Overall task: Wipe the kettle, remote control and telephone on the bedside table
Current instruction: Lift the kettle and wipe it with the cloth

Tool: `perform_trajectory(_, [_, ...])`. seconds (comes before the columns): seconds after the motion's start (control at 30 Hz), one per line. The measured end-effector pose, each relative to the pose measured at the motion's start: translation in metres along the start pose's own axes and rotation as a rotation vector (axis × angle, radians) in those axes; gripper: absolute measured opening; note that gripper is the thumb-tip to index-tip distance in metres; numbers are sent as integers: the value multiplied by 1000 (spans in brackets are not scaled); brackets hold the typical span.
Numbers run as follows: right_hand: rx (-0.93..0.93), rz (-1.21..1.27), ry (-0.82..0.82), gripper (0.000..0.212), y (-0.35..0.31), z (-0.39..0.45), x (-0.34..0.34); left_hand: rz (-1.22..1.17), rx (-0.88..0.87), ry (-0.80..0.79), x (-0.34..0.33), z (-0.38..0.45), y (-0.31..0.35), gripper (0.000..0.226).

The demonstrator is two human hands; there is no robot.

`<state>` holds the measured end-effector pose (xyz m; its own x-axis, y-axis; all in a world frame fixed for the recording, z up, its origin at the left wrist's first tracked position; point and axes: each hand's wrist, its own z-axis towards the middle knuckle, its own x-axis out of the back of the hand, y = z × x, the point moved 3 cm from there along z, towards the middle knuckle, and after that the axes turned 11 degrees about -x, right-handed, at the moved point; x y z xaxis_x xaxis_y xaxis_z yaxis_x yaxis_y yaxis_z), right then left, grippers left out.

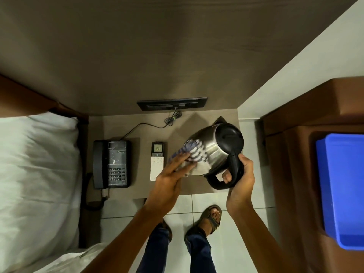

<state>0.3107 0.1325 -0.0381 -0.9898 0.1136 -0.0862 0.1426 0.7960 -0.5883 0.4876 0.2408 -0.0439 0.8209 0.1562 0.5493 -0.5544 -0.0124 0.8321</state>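
Observation:
My right hand (241,175) grips the black handle of a steel kettle (213,149) with a black lid, holding it tilted above the right part of the bedside table (141,131). My left hand (173,172) presses a blue-and-white checked cloth (192,152) flat against the kettle's left side. A white remote control (157,161) with a small lit display lies on the table just left of the cloth. Further left sits a black telephone (111,164) with its handset on the cradle.
A bed with a white pillow (37,164) borders the table on the left. On the right is a brown unit (295,154) with a blue plastic bin (342,188) on it. A dark socket panel (172,104) and the phone cord run along the wall. My sandalled feet stand on white tiles.

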Motion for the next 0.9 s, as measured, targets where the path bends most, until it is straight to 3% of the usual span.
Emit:
perform_trajectory(0.1, [53, -44, 22, 38, 2, 8, 1, 9, 192, -28, 9, -15, -23, 44])
perform_trajectory(0.27, [165, -122, 19, 31, 15, 13, -14, -207, 649, 401, 29, -22, -45, 46])
perform_trajectory(0.37, [218, -144, 72, 29, 30, 19, -19, -417, 829, 593, 34, -30, -48, 45])
perform_trajectory(0.47, [252, -155, 149, 28, 45, 21, -22, -488, 860, 700, 42, -38, -48, 45])
perform_trajectory(0.67, [258, -180, 245, 27, 74, 26, -22, -516, 864, 685, 48, -54, -59, 48])
perform_trajectory(0.9, [277, -206, 244, 26, 92, 31, -13, -566, 848, 719, 58, -66, -70, 50])
